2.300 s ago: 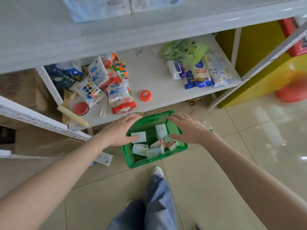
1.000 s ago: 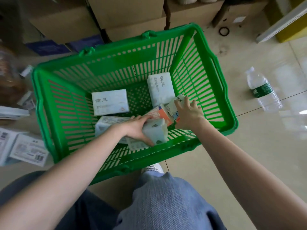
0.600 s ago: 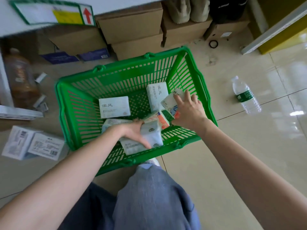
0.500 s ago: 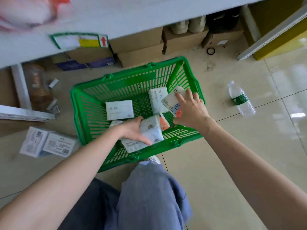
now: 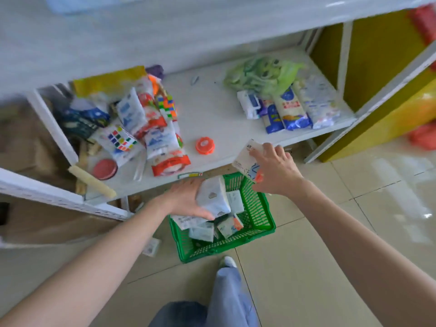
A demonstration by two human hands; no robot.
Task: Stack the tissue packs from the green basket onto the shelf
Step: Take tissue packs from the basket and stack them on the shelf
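1. Head view: left hand (image 5: 186, 200) gripping white pack (image 5: 213, 197) above basket (image 5: 259, 215).
2. Right hand (image 5: 274, 171) clutching second pack (image 5: 245, 159) at shelf (image 5: 212, 109) front edge.
3. More packs (image 5: 212, 228) lying in basket.

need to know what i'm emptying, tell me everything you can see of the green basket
The green basket is a rectangular crate that looks like plastic, with slotted lattice walls and a solid thicker rim. It sits upright on the tiled floor just in front of the low white shelf, beside the person's shoe. Several tissue packs lie jumbled inside. The left hand, holding a pack above it, covers its far left corner.
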